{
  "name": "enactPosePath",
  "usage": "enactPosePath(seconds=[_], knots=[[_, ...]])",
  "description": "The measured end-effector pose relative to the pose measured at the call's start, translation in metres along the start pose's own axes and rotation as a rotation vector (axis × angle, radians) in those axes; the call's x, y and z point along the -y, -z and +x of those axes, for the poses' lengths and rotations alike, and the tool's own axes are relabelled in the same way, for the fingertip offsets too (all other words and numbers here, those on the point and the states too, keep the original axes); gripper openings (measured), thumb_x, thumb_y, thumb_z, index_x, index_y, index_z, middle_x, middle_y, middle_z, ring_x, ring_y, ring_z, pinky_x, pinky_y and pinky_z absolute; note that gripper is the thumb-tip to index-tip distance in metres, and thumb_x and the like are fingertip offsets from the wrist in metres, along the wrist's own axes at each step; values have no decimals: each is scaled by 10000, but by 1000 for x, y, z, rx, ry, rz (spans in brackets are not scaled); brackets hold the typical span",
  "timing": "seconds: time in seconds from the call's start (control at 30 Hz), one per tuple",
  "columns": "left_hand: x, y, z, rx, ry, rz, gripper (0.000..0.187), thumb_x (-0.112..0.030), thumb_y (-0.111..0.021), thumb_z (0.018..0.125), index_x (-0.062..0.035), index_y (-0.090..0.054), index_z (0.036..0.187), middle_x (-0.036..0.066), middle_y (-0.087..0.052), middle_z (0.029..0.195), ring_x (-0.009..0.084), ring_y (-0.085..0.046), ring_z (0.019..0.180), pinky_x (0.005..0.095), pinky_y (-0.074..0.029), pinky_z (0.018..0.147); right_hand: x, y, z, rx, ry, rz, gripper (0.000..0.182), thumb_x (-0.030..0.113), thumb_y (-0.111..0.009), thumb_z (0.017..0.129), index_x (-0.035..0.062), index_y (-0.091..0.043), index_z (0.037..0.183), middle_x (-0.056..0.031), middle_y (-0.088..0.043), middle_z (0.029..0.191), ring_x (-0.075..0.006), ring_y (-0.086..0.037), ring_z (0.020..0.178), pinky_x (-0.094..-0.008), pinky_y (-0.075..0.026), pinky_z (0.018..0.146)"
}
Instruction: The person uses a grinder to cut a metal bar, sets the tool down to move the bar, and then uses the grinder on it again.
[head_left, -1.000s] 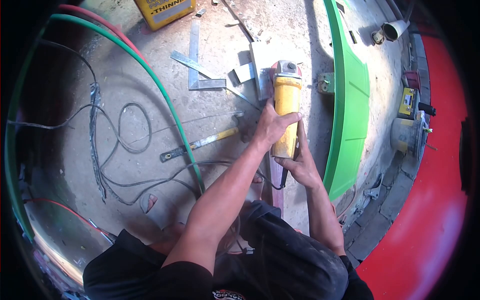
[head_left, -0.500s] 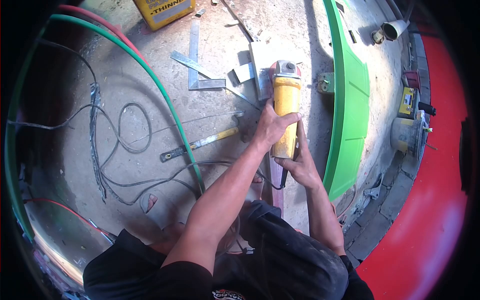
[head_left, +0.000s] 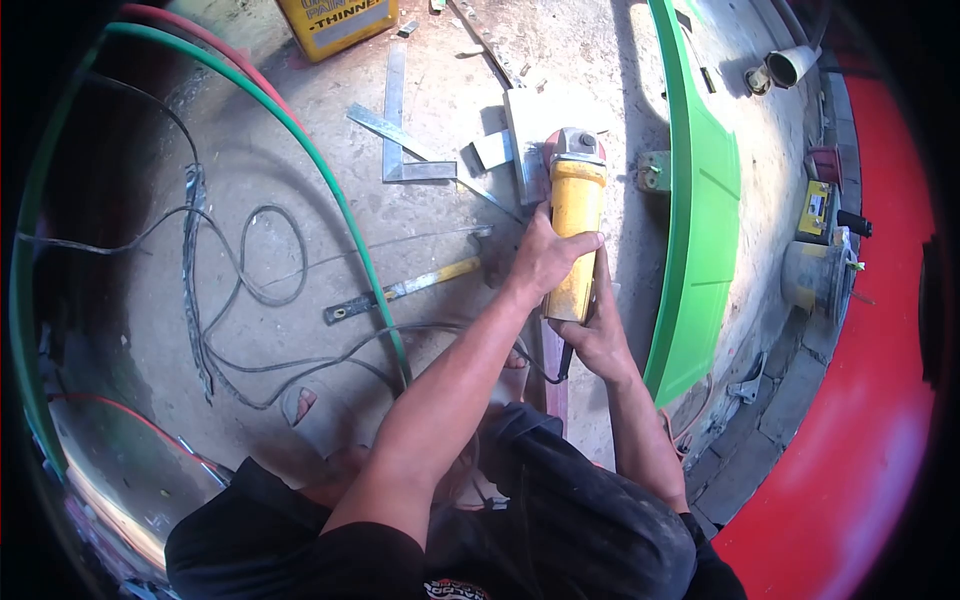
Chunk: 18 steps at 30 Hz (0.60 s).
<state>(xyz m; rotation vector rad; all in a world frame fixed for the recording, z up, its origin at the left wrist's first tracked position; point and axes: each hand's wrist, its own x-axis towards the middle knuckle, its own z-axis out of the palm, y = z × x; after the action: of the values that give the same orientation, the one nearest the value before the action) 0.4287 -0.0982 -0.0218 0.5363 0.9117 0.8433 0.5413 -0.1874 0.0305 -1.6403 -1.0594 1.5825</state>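
Note:
A yellow angle grinder (head_left: 577, 210) points away from me, its grey gear head and reddish disc (head_left: 551, 146) at the far end. My left hand (head_left: 548, 252) is closed around the middle of its body, thumb across the top. At the rear end, my right hand (head_left: 600, 340) grips from the right side, one finger along the casing. A black cord leaves the back of the tool beneath that hand. The disc overlaps the edge of a flat metal plate (head_left: 522, 130) on the floor. Below the tool runs a pinkish strip (head_left: 555, 370).
Left of the plate lie a metal square (head_left: 393, 120) and a yellow-and-black handled tool (head_left: 405, 290). A green hose (head_left: 335, 190) and looped black cable (head_left: 240, 270) cross the floor. A long green panel (head_left: 700, 220) stands close on the right. A yellow thinner can (head_left: 340, 25) sits at the back.
The view has shifted a little, so the floor items sit slightly further right. Both hands keep their hold on the grinder, which stays over nearly the same spot.

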Motion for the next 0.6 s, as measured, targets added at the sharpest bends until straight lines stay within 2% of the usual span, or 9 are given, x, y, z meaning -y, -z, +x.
enactPosePath(seconds=[0.1, 0.17, 0.27, 0.3, 0.37, 0.6], knots=[[3, -2, -6, -55, -21, 4, 639, -177, -786, 808, 53, -480, 1319, 130, -653, 1102, 199, -667, 967, 341, -551, 862, -3, 3, 0, -23, -14, -96, 1180, -121, -686, 739, 100, 39, 1643, -159, -247, 1571, -295, -399, 1419, -380, -447, 1115], [1, -1, -10, -86, -57, -25, 632, -170, -783, 809, 56, -483, 1318, 132, -653, 1112, 196, -666, 973, 341, -549, 865, 0, 7, 0, 33, -8, -113, 1173, -115, -692, 734, 86, 23, 1642, -165, -243, 1573, -300, -384, 1435, -373, -424, 1135], [5, 4, -11, -80, -85, -30, 613, -166, -776, 816, 54, -491, 1312, 122, -652, 1092, 192, -662, 963, 335, -546, 862, -2, 8, -2, 38, -27, -195, 1177, -117, -697, 734, 92, 21, 1643, -169, -221, 1585, -307, -385, 1438, -386, -432, 1131], [4, 5, -12, -83, -87, -30, 613, -166, -776, 816, 54, -491, 1312, 122, -652, 1092, 192, -662, 963, 335, -546, 862, 1, 5, -4, 42, -25, -196, 1177, -117, -697, 734, 92, 21, 1643, -169, -221, 1585, -307, -385, 1438, -386, -432, 1131], [3, 6, -12, 5, -47, -110, 597, -161, -771, 823, 53, -495, 1307, 112, -648, 1080, 187, -656, 952, 329, -542, 859, 9, 0, -8, 41, -74, 2, 1180, -123, -704, 736, 98, 16, 1644, -172, -194, 1600, -316, -385, 1440, -403, -433, 1134], [8, 6, -11, -11, -99, -124, 568, -150, -765, 835, 47, -500, 1297, 105, -643, 1079, 179, -650, 953, 325, -541, 853, 3, 3, -6, 61, -45, -28, 1186, -115, -726, 741, 103, 11, 1644, -168, -212, 1582, -319, -399, 1429, -412, -434, 1141]])
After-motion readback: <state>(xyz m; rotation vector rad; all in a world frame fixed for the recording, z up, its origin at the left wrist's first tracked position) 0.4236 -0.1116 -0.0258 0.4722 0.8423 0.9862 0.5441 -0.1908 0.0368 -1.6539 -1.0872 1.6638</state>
